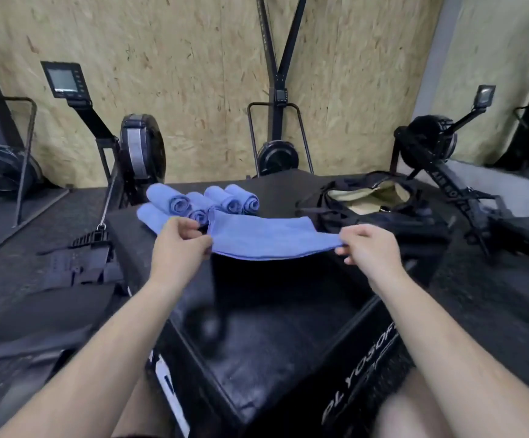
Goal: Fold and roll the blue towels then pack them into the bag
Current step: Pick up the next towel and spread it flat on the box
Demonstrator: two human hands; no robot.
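Black worktop [272,311], chipboard wall [193,74], rowing machines [143,150] behind, rolled towels [206,202] far-left corner, bag [392,218] far-right, left hand [182,237] and right hand [372,245] pinching blue towel [266,238] ends

The bench [272,311] is a black padded box with a flat, dull top and white lettering down its right side. Four rolled blue towels [225,202] lie side by side at its far left edge, touching, their spiral ends facing the viewer. Another blue towel [149,216] lies just left of and below them; its shape is unclear. An open black bag [383,216] with a pale lining sits at the far right corner. Between them a folded blue towel [263,235] spans the top, its near edge lifted by the hands [181,237] [370,245].
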